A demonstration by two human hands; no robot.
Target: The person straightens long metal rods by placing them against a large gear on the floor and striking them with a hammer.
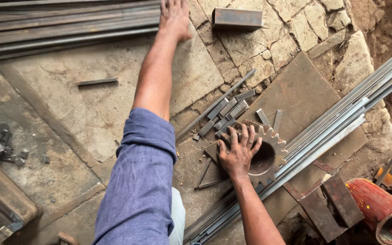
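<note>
Two hands are showing: the left hand (174,18) far up, the right hand (237,153) lying on the gear (268,156). One gear is lying on one steel plate (296,90). About seven short flat bars (228,113) are lying just beyond the gear. One box-section offcut (237,18) is sitting far. One red pipe (379,206) is lying near right. One lone strip (97,82) is lying left. The long angle bars (341,118) are overlapping, count uncertain.

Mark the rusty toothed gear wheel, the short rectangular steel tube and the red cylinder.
rusty toothed gear wheel (275,147): head view, right-side teeth.
short rectangular steel tube (237,18): head view, side face.
red cylinder (372,199): head view, outer wall.
</note>
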